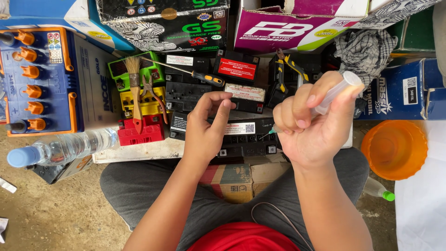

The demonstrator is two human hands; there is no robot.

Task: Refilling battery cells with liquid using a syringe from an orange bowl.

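A clear syringe (332, 95) is gripped in the closed right hand (313, 125), its needle pointed down at the black battery (241, 137) lying on the bench (139, 151). The left hand (206, 125) is held loosely curled and empty just above the same battery, beside small red, yellow and green batteries (139, 100).

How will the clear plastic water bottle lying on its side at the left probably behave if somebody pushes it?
The water bottle lies on its side and is round, so it would probably roll. It looks mostly full, so likely heavy for its size. Its blue cap juts past the board's edge, so it might drop off.
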